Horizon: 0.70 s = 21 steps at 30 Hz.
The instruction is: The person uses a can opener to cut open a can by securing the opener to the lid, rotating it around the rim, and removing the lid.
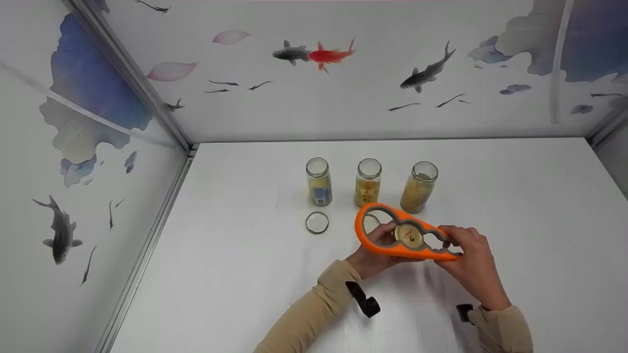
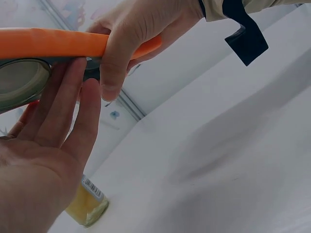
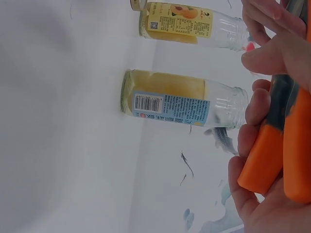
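Both hands work above the bench (image 1: 515,196), roughly mid-width, toward its near edge. Orange multi-ring jar opener (image 1: 400,234) is held off the surface, lying about flat, wide end toward the jars, narrow end toward the R side. L hand (image 1: 375,252) is under the opener w/ palm up; fingers reach to a gold lid (image 1: 408,234) seated in one of the opener's middle rings. L wrist view shows those fingers (image 2: 73,107) fairly straight, pressed against the lid's rim and the opener's underside, not curled round either. R hand (image 1: 468,257) holds the opener's narrow end: thumb and fingers wrap the orange body, grip closed and firm; the R wrist view confirms fingers (image 3: 255,141) clasped on the orange edge. Behind the opener, toward the far edge, three glass jars stand upright in a row, all w/o lids: L jar w/ blue label (image 1: 319,181), centre jar w/ yellow label (image 1: 368,182), R jar (image 1: 418,187) w/ pale contents, tilted slightly in view. Jars are near one another but apart. R jar is just behind the opener's wide end; contact cannot be judged. A loose lid (image 1: 317,222) lies flat on the bench just in front of the L jar, apart from it. Another roundish object shows through the opener's wide ring; ID unclear.
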Each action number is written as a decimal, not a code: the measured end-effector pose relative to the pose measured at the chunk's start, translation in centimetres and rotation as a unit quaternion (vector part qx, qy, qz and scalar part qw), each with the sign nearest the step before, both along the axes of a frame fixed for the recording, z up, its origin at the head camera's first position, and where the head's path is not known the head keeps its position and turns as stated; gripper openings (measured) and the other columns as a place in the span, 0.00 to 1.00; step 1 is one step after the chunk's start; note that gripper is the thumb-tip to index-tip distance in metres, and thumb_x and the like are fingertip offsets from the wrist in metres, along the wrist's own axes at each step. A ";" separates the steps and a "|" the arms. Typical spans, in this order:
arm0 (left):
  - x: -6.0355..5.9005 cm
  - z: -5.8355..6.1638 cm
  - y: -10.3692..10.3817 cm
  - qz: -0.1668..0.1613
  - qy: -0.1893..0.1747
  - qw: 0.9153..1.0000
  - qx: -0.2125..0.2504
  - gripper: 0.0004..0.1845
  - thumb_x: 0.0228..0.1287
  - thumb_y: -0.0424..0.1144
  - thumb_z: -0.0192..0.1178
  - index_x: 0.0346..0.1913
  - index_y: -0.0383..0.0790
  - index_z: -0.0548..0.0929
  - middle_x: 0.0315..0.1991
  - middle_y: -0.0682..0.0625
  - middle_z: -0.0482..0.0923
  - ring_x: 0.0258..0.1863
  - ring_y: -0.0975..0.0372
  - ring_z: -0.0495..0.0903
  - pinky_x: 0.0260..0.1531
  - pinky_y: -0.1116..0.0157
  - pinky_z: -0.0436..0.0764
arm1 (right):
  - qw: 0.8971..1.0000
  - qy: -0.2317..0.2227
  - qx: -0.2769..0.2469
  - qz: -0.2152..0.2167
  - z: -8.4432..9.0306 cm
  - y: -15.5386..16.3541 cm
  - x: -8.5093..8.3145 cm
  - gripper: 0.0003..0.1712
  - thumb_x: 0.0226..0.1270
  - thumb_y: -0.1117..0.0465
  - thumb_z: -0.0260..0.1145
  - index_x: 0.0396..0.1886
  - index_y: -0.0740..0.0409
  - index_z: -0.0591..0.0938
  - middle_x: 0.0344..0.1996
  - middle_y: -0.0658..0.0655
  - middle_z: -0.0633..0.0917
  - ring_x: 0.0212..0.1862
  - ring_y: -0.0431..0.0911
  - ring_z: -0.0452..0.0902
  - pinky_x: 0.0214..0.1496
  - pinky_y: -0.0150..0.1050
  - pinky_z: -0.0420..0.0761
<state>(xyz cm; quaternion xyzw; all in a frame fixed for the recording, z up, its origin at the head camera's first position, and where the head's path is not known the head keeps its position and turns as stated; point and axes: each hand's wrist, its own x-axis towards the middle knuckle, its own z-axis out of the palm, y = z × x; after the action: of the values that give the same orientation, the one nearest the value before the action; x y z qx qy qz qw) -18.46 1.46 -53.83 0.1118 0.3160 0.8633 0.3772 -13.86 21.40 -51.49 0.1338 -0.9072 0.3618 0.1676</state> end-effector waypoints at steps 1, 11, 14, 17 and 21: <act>0.0 -0.1 0.0 -0.003 0.000 1.000 0.005 0.21 0.67 0.47 0.42 0.59 0.46 0.72 0.53 0.50 0.76 0.51 0.59 0.76 0.58 0.55 0.71 | 1.000 -0.001 0.000 0.000 0.0 0.0 0.1 0.28 0.38 0.78 0.77 0.44 0.62 0.83 0.31 0.53 0.81 0.36 0.49 0.69 0.41 0.47 0.63; -0.1 0.1 -0.1 -0.040 0.042 0.998 0.036 0.24 0.60 0.57 0.60 0.56 0.52 0.77 0.53 0.52 0.77 0.53 0.60 0.74 0.56 0.57 0.71 | 1.000 0.029 0.008 -0.001 -0.3 0.3 0.1 0.31 0.33 0.78 0.78 0.44 0.62 0.80 0.32 0.57 0.81 0.36 0.48 0.67 0.41 0.46 0.63; 0.0 0.3 -0.2 -0.046 0.041 0.998 0.034 0.24 0.59 0.57 0.61 0.56 0.51 0.77 0.53 0.52 0.77 0.53 0.60 0.74 0.55 0.57 0.72 | 0.999 0.036 0.011 0.000 -0.3 0.3 0.2 0.31 0.32 0.79 0.77 0.43 0.63 0.80 0.31 0.55 0.80 0.36 0.48 0.66 0.40 0.46 0.62; 0.1 0.4 -0.2 -0.048 0.046 0.997 0.026 0.24 0.59 0.56 0.59 0.56 0.51 0.77 0.52 0.52 0.77 0.52 0.59 0.75 0.54 0.57 0.73 | 0.999 0.044 0.007 0.005 -0.3 0.3 0.2 0.32 0.31 0.80 0.77 0.43 0.63 0.80 0.31 0.54 0.80 0.36 0.47 0.66 0.41 0.46 0.62; 0.0 0.3 -0.2 -0.046 0.058 0.997 0.014 0.23 0.59 0.57 0.59 0.55 0.52 0.77 0.53 0.53 0.77 0.52 0.60 0.75 0.53 0.59 0.72 | 0.999 0.051 0.001 0.008 -0.2 0.3 0.3 0.32 0.30 0.81 0.77 0.43 0.62 0.81 0.31 0.53 0.79 0.35 0.47 0.66 0.41 0.46 0.62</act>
<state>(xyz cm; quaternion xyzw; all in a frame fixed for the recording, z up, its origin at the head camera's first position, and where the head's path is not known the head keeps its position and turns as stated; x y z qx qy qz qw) -18.41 1.26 -53.56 0.1809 0.3200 0.8414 0.3962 -13.56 21.68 -51.73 0.1594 -0.8968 0.3548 0.2108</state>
